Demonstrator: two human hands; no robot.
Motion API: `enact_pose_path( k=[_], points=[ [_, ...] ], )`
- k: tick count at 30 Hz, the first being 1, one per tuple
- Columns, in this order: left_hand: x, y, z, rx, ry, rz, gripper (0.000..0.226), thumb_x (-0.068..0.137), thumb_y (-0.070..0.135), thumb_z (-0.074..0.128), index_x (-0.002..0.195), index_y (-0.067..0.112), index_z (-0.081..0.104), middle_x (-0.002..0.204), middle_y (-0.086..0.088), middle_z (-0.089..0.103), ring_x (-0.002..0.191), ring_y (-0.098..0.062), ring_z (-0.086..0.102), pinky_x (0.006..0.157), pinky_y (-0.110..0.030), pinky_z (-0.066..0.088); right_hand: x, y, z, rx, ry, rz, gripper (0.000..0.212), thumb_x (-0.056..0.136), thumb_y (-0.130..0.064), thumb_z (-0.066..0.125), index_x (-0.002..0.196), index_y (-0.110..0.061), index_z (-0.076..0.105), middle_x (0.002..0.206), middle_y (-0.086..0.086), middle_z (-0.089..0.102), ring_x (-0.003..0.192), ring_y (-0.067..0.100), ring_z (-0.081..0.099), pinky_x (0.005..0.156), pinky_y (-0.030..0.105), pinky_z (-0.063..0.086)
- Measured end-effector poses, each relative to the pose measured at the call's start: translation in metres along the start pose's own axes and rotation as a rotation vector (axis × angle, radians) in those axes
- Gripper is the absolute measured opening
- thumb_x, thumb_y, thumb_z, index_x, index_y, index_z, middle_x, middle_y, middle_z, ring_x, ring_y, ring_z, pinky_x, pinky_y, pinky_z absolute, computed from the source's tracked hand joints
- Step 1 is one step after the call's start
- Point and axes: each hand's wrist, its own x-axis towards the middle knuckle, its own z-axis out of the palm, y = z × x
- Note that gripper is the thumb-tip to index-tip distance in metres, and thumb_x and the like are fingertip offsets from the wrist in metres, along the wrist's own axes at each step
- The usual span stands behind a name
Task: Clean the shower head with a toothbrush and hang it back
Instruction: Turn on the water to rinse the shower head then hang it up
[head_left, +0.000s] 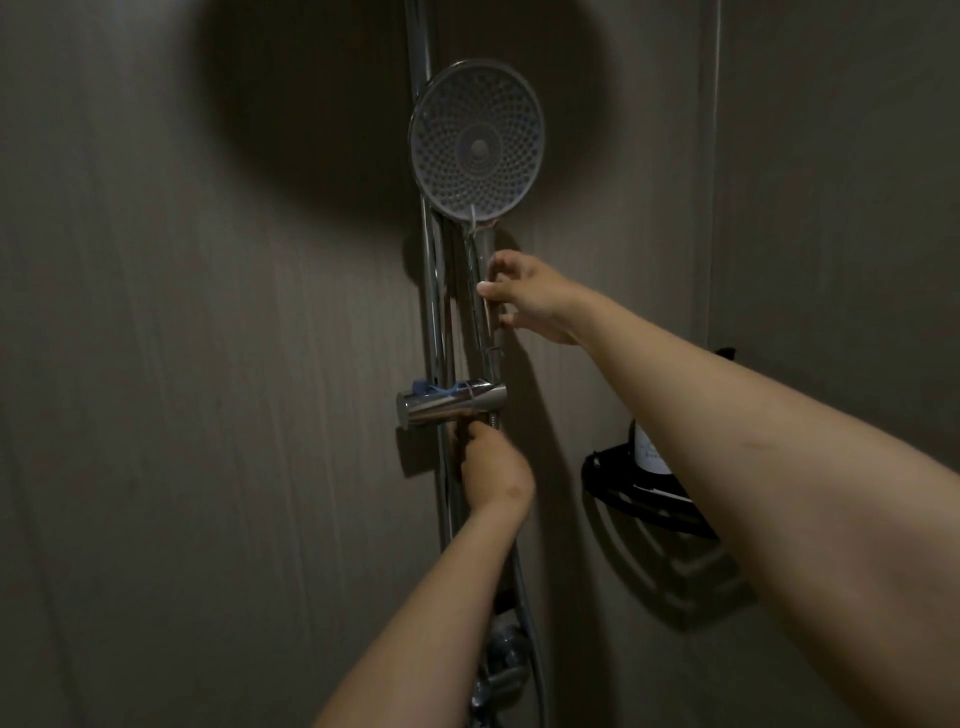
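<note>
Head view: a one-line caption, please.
Right hand grips the shower head by its handle; left hand grips the hose under the chrome holder.

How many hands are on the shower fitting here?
2. The right hand grips the handle of the shower head, below the spray face. The left hand grips the hose just under the chrome bracket.

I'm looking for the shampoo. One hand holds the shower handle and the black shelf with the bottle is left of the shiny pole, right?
Not quite. The black shelf with the bottle is right of the shiny pole, as the head view shows. One hand, the right hand, does hold the shower handle.
</note>
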Motion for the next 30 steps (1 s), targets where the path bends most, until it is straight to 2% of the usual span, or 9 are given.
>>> enact_pose_path(
  k=[4,8,11,14,17,20,23,26,30],
  points=[
    [-0.001,0.004,-0.003,0.059,-0.042,0.001,0.025,0.096,0.010,0.036,0.118,0.005,0.048,0.118,-0.016,0.060,0.111,-0.030,0.057,0.090,-0.037,0.046,-0.001,0.002,-0.002,0.020,-0.015,-0.023,0.016,0.093,-0.007,0.050,0.109,-0.011,0.049,0.107,0.006,0.051,0.089,0.016,0.054,0.076,0.031,0.052],
    [0.002,0.005,-0.002,0.110,-0.060,-0.002,0.028,0.096,0.008,0.035,0.121,0.003,0.046,0.122,-0.018,0.058,0.115,-0.034,0.055,0.095,-0.041,0.044,0.001,0.007,-0.006,0.056,-0.008,-0.044,0.009,0.094,-0.007,0.049,0.101,-0.012,0.048,0.098,0.003,0.052,0.090,0.018,0.055,0.079,0.033,0.053],
    [0.005,0.008,-0.002,0.088,-0.070,-0.036,0.030,0.095,0.006,0.037,0.124,0.004,0.046,0.126,-0.016,0.056,0.119,-0.032,0.052,0.098,-0.039,0.042,0.004,0.015,-0.009,0.133,-0.015,-0.061,0.022,0.093,-0.006,0.050,0.112,-0.015,0.044,0.106,0.003,0.051,0.102,0.022,0.055,0.086,0.036,0.052],
    [0.010,0.008,-0.001,0.036,-0.074,-0.069,0.031,0.094,0.005,0.038,0.124,0.006,0.048,0.127,-0.015,0.055,0.120,-0.031,0.051,0.099,-0.039,0.041,0.005,0.017,-0.009,0.169,-0.023,-0.065,0.035,0.092,-0.006,0.051,0.124,-0.015,0.041,0.120,0.007,0.046,0.112,0.024,0.053,0.077,0.031,0.052],
    [0.010,0.006,0.001,-0.011,-0.070,-0.065,0.030,0.096,0.010,0.036,0.124,0.008,0.046,0.127,-0.015,0.054,0.121,-0.032,0.050,0.102,-0.041,0.039,0.005,0.018,-0.010,0.197,-0.059,-0.045,0.046,0.091,-0.008,0.053,0.134,-0.014,0.037,0.136,0.012,0.042,0.126,0.028,0.047,0.083,0.032,0.051],
    [0.011,0.004,0.002,-0.167,-0.048,-0.085,0.031,0.098,0.020,0.037,0.124,0.008,0.048,0.131,-0.016,0.052,0.123,-0.033,0.048,0.104,-0.038,0.037,0.003,0.020,-0.012,0.247,-0.117,-0.059,0.029,0.092,-0.007,0.052,0.118,-0.016,0.042,0.123,0.012,0.052,0.120,0.029,0.055,0.095,0.039,0.049],
    [0.011,0.005,0.003,-0.453,-0.029,-0.136,0.037,0.093,0.027,0.050,0.124,0.006,0.052,0.133,-0.010,0.053,0.124,-0.030,0.049,0.105,-0.034,0.035,-0.001,0.019,-0.014,0.299,-0.117,-0.059,0.029,0.094,-0.005,0.049,0.120,-0.014,0.045,0.116,0.011,0.057,0.115,0.028,0.058,0.102,0.043,0.045],
    [0.010,0.011,-0.001,-0.756,-0.045,-0.234,0.046,0.089,0.030,0.058,0.127,0.007,0.050,0.134,-0.008,0.054,0.125,-0.026,0.049,0.109,-0.035,0.034,-0.003,0.025,-0.014,0.312,-0.136,-0.048,0.017,0.094,-0.005,0.047,0.106,-0.014,0.054,0.107,0.008,0.062,0.108,0.024,0.062,0.098,0.042,0.048],
    [0.012,0.014,-0.003,-0.947,-0.109,-0.345,0.064,0.087,0.035,0.060,0.141,0.014,0.034,0.142,-0.005,0.046,0.130,-0.027,0.044,0.113,-0.045,0.032,-0.004,0.046,-0.005,0.326,-0.157,0.004,0.021,0.093,-0.005,0.048,0.112,-0.014,0.048,0.110,0.008,0.063,0.106,0.022,0.064,0.086,0.035,0.052]
  ],
)
